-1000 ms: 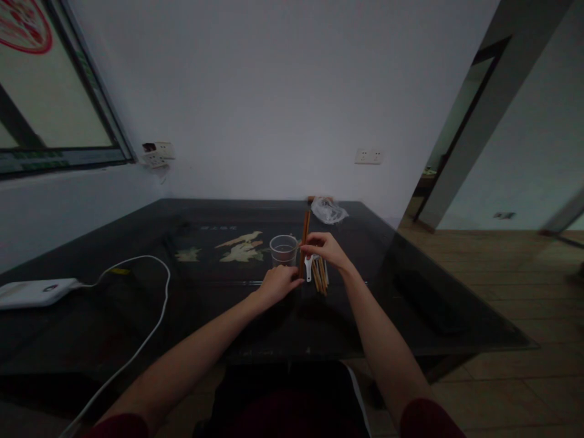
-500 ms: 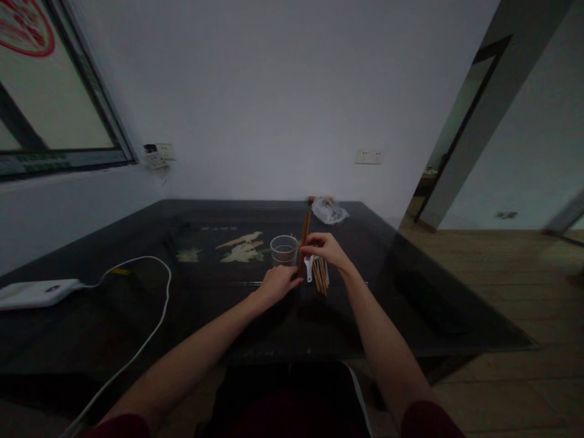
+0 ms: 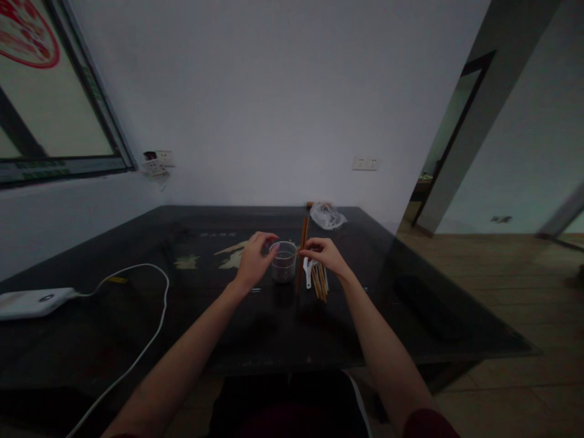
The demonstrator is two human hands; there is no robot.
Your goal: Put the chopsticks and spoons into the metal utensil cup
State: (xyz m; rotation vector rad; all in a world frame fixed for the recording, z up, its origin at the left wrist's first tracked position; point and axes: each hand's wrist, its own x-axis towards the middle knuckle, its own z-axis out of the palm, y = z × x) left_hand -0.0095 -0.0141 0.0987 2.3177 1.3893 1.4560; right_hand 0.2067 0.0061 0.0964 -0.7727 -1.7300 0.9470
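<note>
A pair of brown chopsticks [image 3: 304, 230] stands nearly upright, pinched in my right hand [image 3: 326, 253]. Just left of them a clear plastic cup [image 3: 284, 275] sits upright on the table. My left hand [image 3: 254, 260] is at the cup's left side, fingers curved and apart from the thumb, close to the rim; whether they touch it I cannot tell. Beneath my right hand lie a white spoon [image 3: 308, 278] and several brown sticks [image 3: 320, 286] side by side.
The dark glossy table [image 3: 191, 328] meets the wall at the back. A crumpled clear plastic bag [image 3: 327, 216] lies near its far edge. To the left is a white power bank [image 3: 36, 303] with a white cable [image 3: 165, 304] curving toward the front.
My left hand has let go of the chopsticks' lower end and moved up and left to the cup. My right hand keeps the chopsticks upright in about the same spot.
</note>
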